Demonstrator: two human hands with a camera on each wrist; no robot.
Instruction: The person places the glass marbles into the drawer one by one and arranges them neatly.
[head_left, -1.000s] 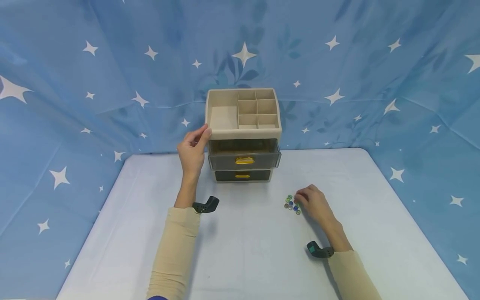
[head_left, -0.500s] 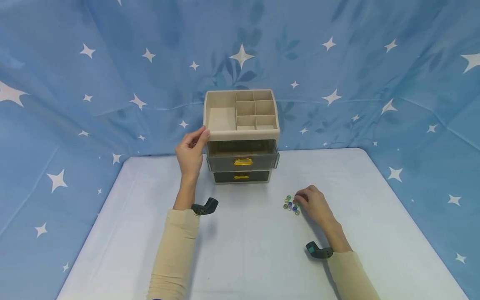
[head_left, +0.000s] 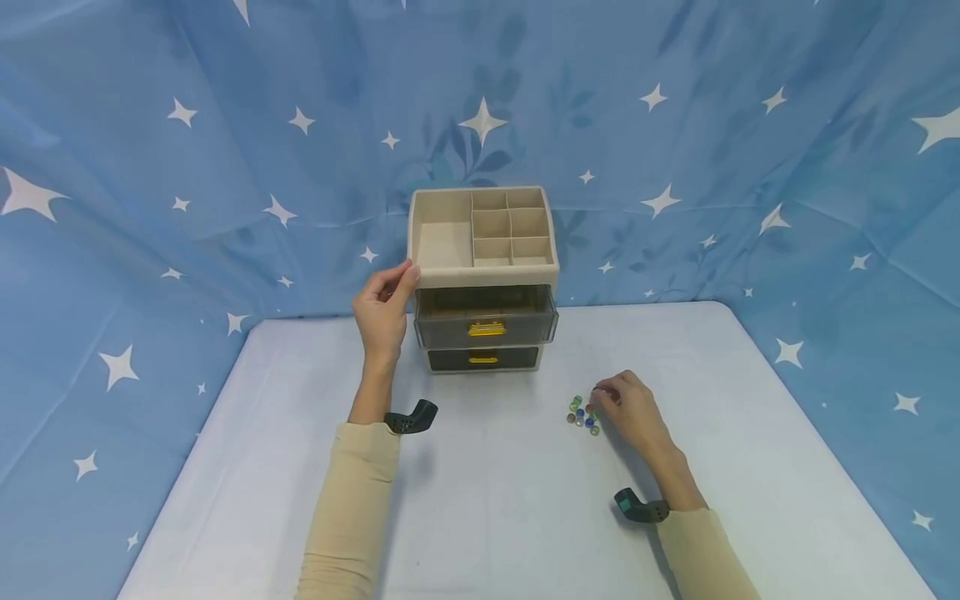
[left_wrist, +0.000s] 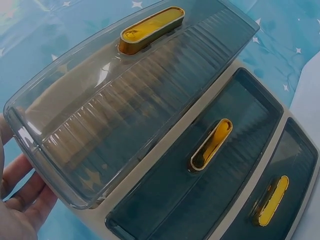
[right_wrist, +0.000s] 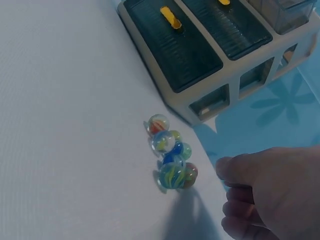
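My left hand pinches the front left top corner of a beige desktop drawer organizer, thumb and forefinger together. In the left wrist view, its other fingers lie beside the organizer's side. The top smoky clear drawer is pulled out; the middle and bottom drawers are closed. Right of the organizer, a cluster of glass marbles lies on the table. My right hand is just over their right side, thumb and forefinger pinched together around a small dark marble, mostly hidden by the fingertips.
On top of the organizer are one large compartment and several small ones. It stands at the back of a white-covered table, close to a blue starry curtain. Each wrist wears a dark camera band.
My right hand has risen slightly off the marbles, so a reddish one shows more. My left hand stays at the organizer's corner. The head view has tilted a little.
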